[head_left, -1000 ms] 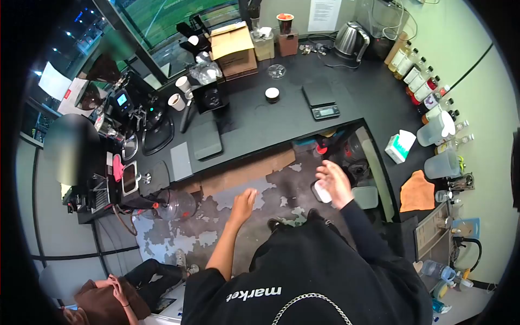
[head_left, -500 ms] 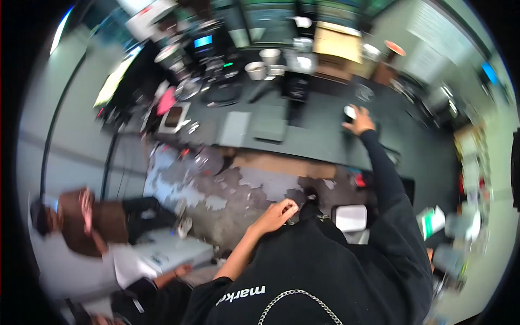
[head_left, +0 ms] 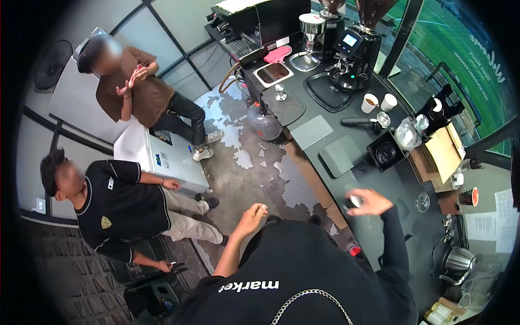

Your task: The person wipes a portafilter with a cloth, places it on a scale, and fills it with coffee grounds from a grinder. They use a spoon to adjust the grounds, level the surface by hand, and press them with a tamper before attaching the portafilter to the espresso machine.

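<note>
Fingers of the right hand curl down over a small dark jar with a white lid, gripping it from above right at the near edge of the black tabletop. Only the pale top of the jar peeks out from under the hand, and whether it rests on the surface or is just off it, I cannot tell. Left hand hangs out over the patchy floor, fingers loosely curled, nothing in it. Just beyond the jar along the tabletop lies a grey mat, then a flatter grey pad. Further toward the far edge, two paper cups sit beside a coffee grinder. A cardboard box stands at the back edge. Off the tabletop, two people stand by a white chest freezer.
</note>
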A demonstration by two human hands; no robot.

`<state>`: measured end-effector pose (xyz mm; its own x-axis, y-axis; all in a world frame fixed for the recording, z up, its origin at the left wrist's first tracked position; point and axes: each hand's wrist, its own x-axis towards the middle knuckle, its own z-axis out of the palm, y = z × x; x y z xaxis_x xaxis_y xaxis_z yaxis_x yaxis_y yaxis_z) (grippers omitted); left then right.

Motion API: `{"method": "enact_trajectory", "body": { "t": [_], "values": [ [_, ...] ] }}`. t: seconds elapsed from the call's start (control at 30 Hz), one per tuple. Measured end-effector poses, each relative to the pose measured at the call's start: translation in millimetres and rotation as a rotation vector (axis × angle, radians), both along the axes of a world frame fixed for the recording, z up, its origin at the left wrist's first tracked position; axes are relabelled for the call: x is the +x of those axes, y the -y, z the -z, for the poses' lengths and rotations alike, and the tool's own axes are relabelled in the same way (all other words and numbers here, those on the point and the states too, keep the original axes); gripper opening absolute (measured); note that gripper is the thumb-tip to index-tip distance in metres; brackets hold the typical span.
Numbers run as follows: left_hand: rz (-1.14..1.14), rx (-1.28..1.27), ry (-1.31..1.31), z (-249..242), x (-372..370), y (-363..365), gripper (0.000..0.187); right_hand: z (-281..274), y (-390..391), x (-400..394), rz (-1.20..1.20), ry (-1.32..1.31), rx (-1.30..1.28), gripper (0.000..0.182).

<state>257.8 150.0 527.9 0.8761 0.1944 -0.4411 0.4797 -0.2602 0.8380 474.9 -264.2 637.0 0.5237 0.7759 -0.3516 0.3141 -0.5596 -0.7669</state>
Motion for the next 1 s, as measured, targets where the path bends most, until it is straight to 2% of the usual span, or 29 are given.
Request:
{"method": "enact_trajectory", "body": {
  "t": [0.07, 0.1, 0.13, 0.17, 0.2, 0.27, 0.43, 0.57, 0.7, 0.77, 0.87, 1.0],
  "values": [
    [0.019, -0.047, -0.009, 0.9, -10.4, 8.8, 0.041, -16.4, -63.5, 35.0, -0.121, -0.213, 0.145, 0.052],
    [0.014, -0.053, -0.017, 0.8, -15.0, 10.3, 0.041, 13.6, -89.5, 57.7, -0.169, 0.043, 0.3, 0.057],
    [0.022, -0.054, -0.022, -0.6, -17.8, 8.3, 0.041, 18.4, -117.9, 79.0, -0.067, 0.114, 0.182, 0.066],
    [0.031, -0.055, -0.025, -1.9, -20.1, 5.8, 0.04, 54.2, -144.1, 108.7, -0.01, 0.29, 0.262, 0.074],
    [-0.006, -0.028, -0.042, -4.3, -22.9, 3.6, 0.041, 60.0, -173.6, 132.5, 0.028, 0.367, 0.185, 0.076],
    [-0.084, -0.031, -0.019, -7.4, -30.8, -2.9, 0.04, 89.8, -225.2, 176.9, 0.196, 0.475, 0.05, 0.074],
    [-0.292, -0.094, -0.007, 8.7, -52.4, -39.7, 0.04, 89.2, -304.1, 239.1, 0.31, 0.577, -0.185, 0.071],
    [-0.262, -0.114, -0.023, 32.5, -53.2, -90.1, 0.042, 111.4, -328.2, 265.4, 0.343, 0.565, -0.303, 0.069],
    [-0.211, -0.125, -0.044, 40.1, -20.5, -151.8, 0.044, 106.0, -336.8, 260.9, 0.347, 0.557, -0.365, 0.071],
    [-0.208, -0.154, -0.059, 38.5, 7.9, -181.0, 0.045, 103.2, -340.9, 256.8, 0.374, 0.541, -0.409, 0.071],
    [-0.087, -0.004, -0.037, 28.4, 58.5, -219.3, 0.048, 103.2, -348.8, 253.5, 0.43, 0.505, -0.443, 0.07],
    [0.024, -0.017, 0.045, 41.5, 127.5, -253.0, 0.049, 101.5, -349.5, 247.9, 0.5, 0.476, -0.424, 0.072]
  ]
}}
